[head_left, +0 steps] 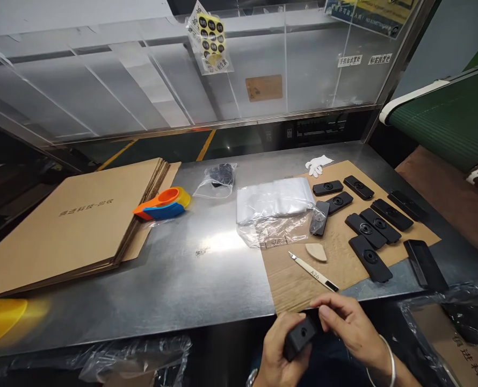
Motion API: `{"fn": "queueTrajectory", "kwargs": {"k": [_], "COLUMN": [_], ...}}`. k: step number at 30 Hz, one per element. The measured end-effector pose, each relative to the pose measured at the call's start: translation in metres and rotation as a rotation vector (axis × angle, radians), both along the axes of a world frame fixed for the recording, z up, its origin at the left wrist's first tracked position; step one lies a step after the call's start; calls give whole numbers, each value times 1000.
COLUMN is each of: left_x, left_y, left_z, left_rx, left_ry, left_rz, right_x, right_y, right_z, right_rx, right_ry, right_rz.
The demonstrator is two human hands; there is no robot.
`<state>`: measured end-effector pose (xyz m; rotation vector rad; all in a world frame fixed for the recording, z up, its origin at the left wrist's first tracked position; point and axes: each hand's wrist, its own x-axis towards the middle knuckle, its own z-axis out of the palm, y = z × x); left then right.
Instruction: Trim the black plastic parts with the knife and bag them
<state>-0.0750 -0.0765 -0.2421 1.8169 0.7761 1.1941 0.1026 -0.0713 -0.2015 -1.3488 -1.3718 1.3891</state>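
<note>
My left hand is wrapped round a black plastic housing, with a small hole in the end that faces me. Close to the housing's right side, my right hand has its thumb and forefinger pinched together; what lies between them, if anything, is hidden. Beyond my hands, a craft knife marked A26 lies on a sheet of brown cardboard, beside a wedge-shaped beige piece. Several similar black housings are spread over the right of the cardboard. One open housing lies near the table's edge.
Clear plastic bags lie at the centre. Left of them are a small bag with black contents, an orange-and-blue tape dispenser and stacked cardboard. A white glove lies at the back; a green conveyor stands right.
</note>
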Motion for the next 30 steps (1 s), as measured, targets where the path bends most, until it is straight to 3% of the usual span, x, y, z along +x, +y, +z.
{"fn": "queueTrajectory", "kwargs": {"k": [4,7,11,14,17,22,26,30], "left_x": [-8,-14,-10,-5,-10,-22,-14,-3], "left_y": [7,8,1,-6,-6,9,9,0], "left_z": [13,13,4,5,17,33,23,10], "left_rx": [139,138,141,68,-165,-846,-1191,-1421], "left_ry": [209,315,376,356,230,-69,-292,-404], "left_rz": [-65,-34,72,81,-9,-324,-560,-673], "right_x": [0,-1,-10,-14,-8,1,-5,-6], "right_y": [0,-2,-11,-13,-9,-1,2,3], "right_z": [26,30,19,12,7,1,-1,-6], "right_rx": [68,132,157,176,170,56,24,-16], "right_ry": [-25,-129,-231,-211,-78,257,367,415], "right_rz": [212,327,219,136,110,232,280,284]}}
